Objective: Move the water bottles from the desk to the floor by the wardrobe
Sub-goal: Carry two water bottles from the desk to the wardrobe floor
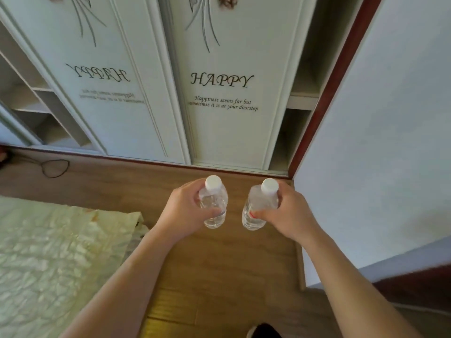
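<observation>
1. Both bottles are off the desk and in hand. The left hand (pixel 185 206) has its fingers curled round the left water bottle (pixel 214 218), thumb across the front. The right hand (pixel 288 211) grips the right water bottle (pixel 261 198) the same way. The caps point up, and the bottles are near each other but apart.
2. They hang over the wooden floor (pixel 219 264), just in front of the HAPPY wardrobe door (pixel 219 123).
3. It's hard to tell their height off the floor from this angle, so I'd lower them slowly.
4. Land the bases flat, close to the wardrobe but off the door track. Uncurl the fingers only once each bottle stands.
5. Stay clear of the bedspread (pixel 61 252), near left.
</observation>
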Tool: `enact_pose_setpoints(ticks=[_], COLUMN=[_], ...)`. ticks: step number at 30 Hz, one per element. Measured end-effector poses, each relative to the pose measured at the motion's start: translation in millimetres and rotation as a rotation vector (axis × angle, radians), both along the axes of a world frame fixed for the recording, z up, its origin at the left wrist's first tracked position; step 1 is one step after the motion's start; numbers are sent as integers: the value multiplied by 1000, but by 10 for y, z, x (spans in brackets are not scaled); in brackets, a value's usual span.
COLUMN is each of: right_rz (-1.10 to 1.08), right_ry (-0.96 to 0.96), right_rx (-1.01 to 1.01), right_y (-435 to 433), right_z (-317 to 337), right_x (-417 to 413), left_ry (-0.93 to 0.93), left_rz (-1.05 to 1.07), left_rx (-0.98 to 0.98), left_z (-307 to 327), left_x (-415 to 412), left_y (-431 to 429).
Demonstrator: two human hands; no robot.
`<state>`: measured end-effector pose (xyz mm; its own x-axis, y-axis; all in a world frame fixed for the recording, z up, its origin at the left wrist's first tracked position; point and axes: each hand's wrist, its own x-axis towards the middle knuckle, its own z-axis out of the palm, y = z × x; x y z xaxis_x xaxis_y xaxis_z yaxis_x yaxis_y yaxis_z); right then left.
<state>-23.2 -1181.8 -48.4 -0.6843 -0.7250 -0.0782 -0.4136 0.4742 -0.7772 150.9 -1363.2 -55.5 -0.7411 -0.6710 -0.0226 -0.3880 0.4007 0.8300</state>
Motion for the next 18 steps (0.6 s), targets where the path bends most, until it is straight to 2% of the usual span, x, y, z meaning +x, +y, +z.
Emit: enact_pose_setpoints(ticks=[6, 18], right_rz=[-96, -146], right_ry=[-13, -51], right_rx=[5, 85], right_y=[-506, -1554], right_z=[-163, -407], right_x=[-782, -2716], left_ry=[-47, -66], left_rz=[-80, -166], left_rx=[20, 29], left_z=[-78, -259], left_x=[-1023, -3097], left_y=[-605, -1722])
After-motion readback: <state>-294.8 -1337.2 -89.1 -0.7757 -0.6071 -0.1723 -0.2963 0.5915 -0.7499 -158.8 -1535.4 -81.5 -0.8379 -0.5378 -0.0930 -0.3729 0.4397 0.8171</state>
